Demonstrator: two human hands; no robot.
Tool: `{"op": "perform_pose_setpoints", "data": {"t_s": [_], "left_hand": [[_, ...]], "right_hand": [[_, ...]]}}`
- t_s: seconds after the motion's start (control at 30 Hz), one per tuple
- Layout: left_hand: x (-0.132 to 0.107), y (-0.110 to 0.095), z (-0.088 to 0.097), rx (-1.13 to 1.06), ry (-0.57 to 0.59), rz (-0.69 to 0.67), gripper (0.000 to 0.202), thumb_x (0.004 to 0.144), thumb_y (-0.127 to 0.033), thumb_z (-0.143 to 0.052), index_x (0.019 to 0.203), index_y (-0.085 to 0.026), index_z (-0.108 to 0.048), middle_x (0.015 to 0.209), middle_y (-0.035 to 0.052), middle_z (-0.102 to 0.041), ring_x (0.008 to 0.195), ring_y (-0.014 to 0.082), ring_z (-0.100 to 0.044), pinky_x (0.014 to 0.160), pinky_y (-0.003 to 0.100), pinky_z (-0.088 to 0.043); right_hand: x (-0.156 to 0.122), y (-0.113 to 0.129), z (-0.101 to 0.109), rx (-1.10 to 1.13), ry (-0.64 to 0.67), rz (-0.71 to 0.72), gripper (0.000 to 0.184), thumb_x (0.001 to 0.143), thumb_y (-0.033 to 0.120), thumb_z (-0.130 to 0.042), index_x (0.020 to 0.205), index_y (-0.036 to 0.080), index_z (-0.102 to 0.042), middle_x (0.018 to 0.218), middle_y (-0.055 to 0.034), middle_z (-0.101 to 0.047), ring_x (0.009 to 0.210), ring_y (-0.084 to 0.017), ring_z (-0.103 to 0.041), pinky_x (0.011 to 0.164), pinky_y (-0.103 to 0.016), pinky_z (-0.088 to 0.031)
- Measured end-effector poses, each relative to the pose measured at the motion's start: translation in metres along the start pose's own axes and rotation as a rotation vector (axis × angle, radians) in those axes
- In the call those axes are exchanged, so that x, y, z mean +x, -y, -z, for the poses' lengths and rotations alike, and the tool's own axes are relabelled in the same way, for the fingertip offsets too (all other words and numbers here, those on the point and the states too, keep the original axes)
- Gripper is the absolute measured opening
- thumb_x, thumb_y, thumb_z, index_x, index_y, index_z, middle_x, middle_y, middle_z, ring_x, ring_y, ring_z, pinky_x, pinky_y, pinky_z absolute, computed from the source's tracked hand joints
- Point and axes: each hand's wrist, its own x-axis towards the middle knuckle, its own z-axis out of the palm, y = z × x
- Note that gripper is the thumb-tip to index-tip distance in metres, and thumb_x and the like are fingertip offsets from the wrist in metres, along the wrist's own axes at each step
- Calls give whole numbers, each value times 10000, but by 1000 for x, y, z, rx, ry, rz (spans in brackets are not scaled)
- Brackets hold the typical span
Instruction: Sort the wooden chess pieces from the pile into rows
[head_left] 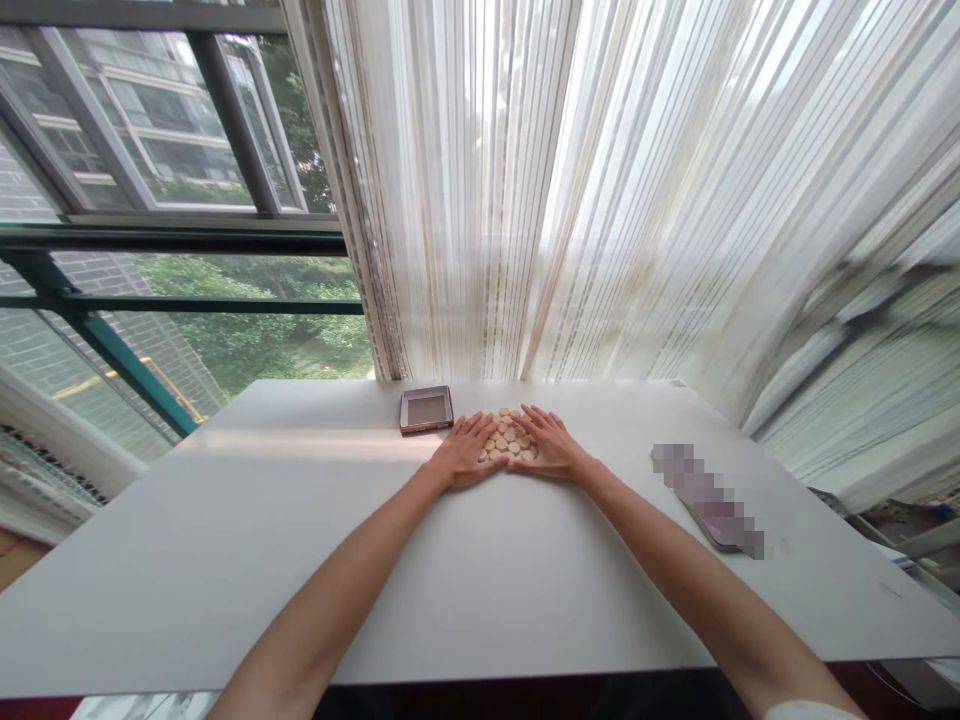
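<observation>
Press evenly inward on the pale round discs [502, 443], flat on the counter [517, 580] near the open box [427, 411], with left hand [465, 453] and right hand [553, 449] cupped unclenched around them to prevent overlap.

Pixelation masks the flat object [709, 500], and the hands [466, 452] partly hide discs [510, 435]

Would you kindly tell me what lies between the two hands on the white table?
Round, pale, wooden-looking discs lie between the left hand and right hand, as the head view shows.
</observation>
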Motion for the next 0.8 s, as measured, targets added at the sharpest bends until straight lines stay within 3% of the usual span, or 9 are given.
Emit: {"op": "perform_pose_setpoints", "data": {"t_s": [0.6,0.7,0.8], "left_hand": [[29,14,-11,15,-47,6,652,947,-613,-332,1486,-245,-331,1573,51,-322,1461,259,-230,1202,470,-111],[27,13,-12,11,-81,15,614,958,-592,-341,1463,-246,-370,1557,56,-354,1456,254,-252,1204,477,-127],[20,9,-13,15,-182,60,587,974,-547,-358,1452,-206,-382,1535,88,-389,1448,251,-276,1206,479,-158]], "right_hand": [[22,-10,-5,62,-48,65,815,798,741,-540,1455,270,-436,1519,-81,-415,1402,-336,-351,1118,-503,-272],[18,-10,-6,58,-139,89,717,840,669,-559,1426,266,-473,1493,-85,-452,1389,-321,-371,1113,-498,-291],[10,-10,-8,67,-329,59,521,913,533,-546,1342,238,-554,1426,-100,-520,1349,-293,-417,1098,-471,-330]]}}
